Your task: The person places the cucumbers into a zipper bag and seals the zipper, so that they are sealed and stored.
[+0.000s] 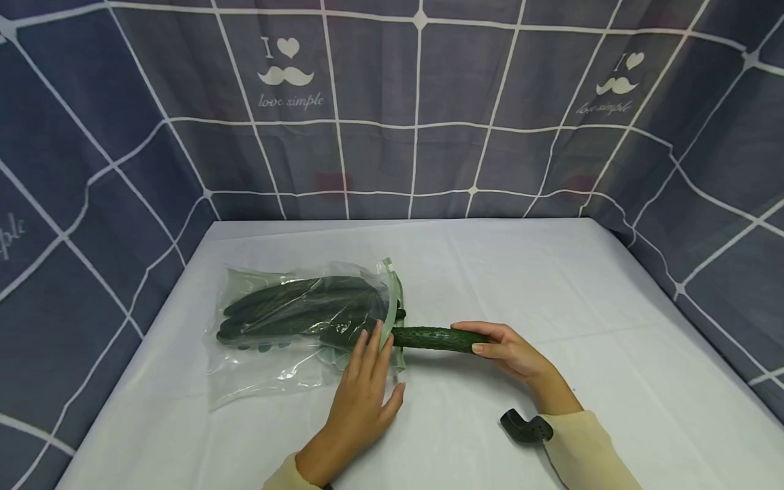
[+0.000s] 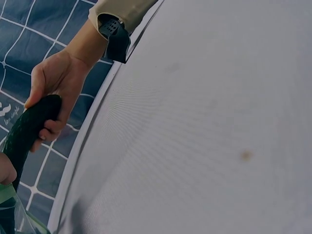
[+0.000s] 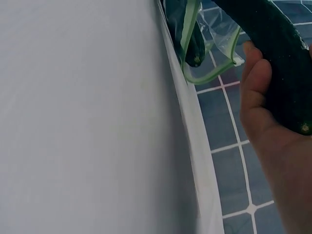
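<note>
In the head view my right hand (image 1: 514, 354) grips the near end of a dark green, bumpy cucumber (image 1: 437, 338). The cucumber's other end lies inside the mouth of a clear zip bag (image 1: 269, 371) with a pale green zip edge. Several more cucumbers (image 1: 294, 306) lie in that bag, side by side. My left hand (image 1: 361, 408) rests its fairly straight fingers on the bag by its opening, thumb spread away. The right wrist view shows my right hand (image 3: 273, 122) curled round the cucumber (image 3: 278, 53), beside the bag's green edge (image 3: 209, 77).
A white cloth covers the table (image 1: 490, 272). Dark blue curtains with white grid lines (image 1: 380, 156) enclose it at the back and both sides. A black curved device (image 1: 525, 429) sits at my right cuff.
</note>
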